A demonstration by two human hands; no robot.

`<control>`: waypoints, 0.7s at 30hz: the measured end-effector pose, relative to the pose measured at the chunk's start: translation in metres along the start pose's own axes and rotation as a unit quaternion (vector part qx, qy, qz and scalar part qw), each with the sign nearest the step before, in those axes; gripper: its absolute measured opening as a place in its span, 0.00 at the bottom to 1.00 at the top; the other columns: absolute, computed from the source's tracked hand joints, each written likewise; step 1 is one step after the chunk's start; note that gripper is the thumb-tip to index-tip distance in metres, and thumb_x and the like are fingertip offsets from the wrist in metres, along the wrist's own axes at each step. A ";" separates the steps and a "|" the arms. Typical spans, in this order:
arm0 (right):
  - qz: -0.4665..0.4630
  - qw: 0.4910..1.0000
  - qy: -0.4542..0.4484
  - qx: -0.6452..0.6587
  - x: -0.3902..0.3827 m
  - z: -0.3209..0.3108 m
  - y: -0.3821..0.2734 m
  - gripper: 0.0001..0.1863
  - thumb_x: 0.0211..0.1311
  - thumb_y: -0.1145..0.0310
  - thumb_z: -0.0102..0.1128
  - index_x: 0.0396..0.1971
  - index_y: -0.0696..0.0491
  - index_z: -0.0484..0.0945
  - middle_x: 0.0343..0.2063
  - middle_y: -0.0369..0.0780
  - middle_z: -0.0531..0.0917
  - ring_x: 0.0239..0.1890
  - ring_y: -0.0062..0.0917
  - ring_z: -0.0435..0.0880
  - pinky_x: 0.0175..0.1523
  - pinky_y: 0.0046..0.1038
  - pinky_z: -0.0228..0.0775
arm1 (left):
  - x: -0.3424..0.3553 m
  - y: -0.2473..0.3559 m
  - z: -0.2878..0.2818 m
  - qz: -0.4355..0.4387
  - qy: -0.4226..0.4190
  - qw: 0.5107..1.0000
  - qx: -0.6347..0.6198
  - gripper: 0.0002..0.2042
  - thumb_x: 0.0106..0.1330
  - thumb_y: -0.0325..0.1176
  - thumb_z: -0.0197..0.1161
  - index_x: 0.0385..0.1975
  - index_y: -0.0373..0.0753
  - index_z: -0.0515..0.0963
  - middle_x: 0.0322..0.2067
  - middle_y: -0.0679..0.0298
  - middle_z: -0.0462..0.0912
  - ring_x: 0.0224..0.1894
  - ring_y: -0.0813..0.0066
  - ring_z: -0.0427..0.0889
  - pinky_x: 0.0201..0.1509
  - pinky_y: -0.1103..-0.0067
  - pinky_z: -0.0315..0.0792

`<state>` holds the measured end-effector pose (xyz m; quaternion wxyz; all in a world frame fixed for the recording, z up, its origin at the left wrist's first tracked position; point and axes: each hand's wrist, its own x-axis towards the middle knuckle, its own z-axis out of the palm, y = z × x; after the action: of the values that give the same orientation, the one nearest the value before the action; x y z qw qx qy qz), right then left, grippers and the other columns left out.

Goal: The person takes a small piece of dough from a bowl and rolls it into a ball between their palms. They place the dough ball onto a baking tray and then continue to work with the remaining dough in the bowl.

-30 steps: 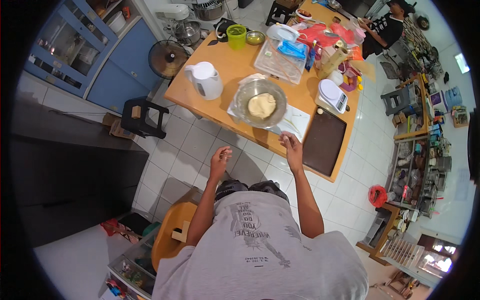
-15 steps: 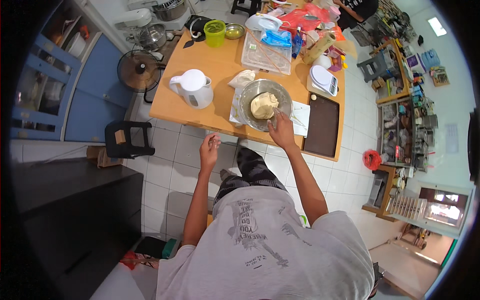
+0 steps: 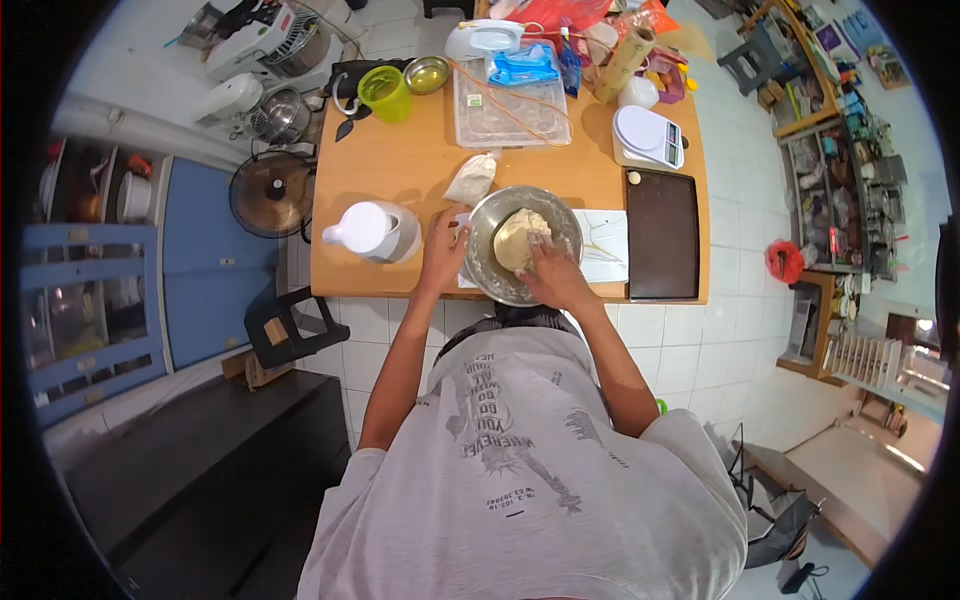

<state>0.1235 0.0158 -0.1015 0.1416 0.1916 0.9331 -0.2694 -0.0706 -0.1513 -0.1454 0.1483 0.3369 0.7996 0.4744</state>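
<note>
Left hand (image 3: 443, 248) moved up to 9 o'clock of the round steel bowl (image 3: 484, 262), contact unclear; right hand (image 3: 553, 277), apart, fingers on pale rounded dough (image 3: 514, 241) inside. Orange-brown wooden table (image 3: 400, 165) underneath; blue panelled cabinet (image 3: 215, 300), 9 o'clock.

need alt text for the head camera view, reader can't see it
A person's right hand rests on a lump of pale dough in a metal bowl, with the left hand at the bowl's left rim. The bowl sits near the front edge of a wooden table, between a white lidded jug and a dark tray.
</note>
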 end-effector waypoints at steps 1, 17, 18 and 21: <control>0.007 0.998 -0.021 0.051 0.001 -0.003 0.000 0.45 0.71 0.52 0.59 0.77 0.65 0.53 0.72 0.62 0.66 0.78 0.50 0.61 0.79 0.60 0.47 | 0.012 0.011 0.008 -0.037 -0.019 0.999 -0.023 0.19 0.77 0.33 0.61 0.65 0.36 0.73 0.56 0.47 0.80 0.56 0.49 0.82 0.58 0.64 0.78; 0.020 0.968 -0.249 0.038 0.057 -0.017 -0.016 0.60 0.70 0.37 0.54 0.76 0.73 0.38 0.79 0.62 0.46 0.83 0.53 0.40 0.82 0.58 0.27 | 0.047 0.000 0.045 0.006 -0.081 0.997 -0.018 0.10 0.73 0.20 0.51 0.50 0.32 0.73 0.37 0.36 0.80 0.43 0.28 0.78 0.42 0.52 0.70; 0.032 0.968 -0.247 0.042 0.059 -0.014 -0.017 0.60 0.69 0.39 0.56 0.77 0.72 0.37 0.79 0.61 0.45 0.83 0.51 0.38 0.82 0.60 0.25 | 0.048 0.001 0.046 0.007 -0.085 0.996 -0.018 0.10 0.73 0.20 0.51 0.50 0.32 0.73 0.37 0.36 0.80 0.43 0.28 0.78 0.42 0.52 0.70; 0.059 0.968 -0.238 0.048 0.061 -0.003 -0.024 0.61 0.68 0.41 0.59 0.77 0.71 0.36 0.80 0.60 0.43 0.84 0.48 0.34 0.82 0.61 0.22 | 0.048 0.002 0.046 -0.005 -0.084 0.996 0.015 0.10 0.72 0.19 0.51 0.50 0.32 0.73 0.38 0.36 0.81 0.45 0.29 0.79 0.44 0.54 0.73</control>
<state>0.0586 0.0161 -0.1107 0.3659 0.1827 0.8457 -0.3427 -0.0795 -0.0875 -0.1624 0.2128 0.3736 0.7931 0.4314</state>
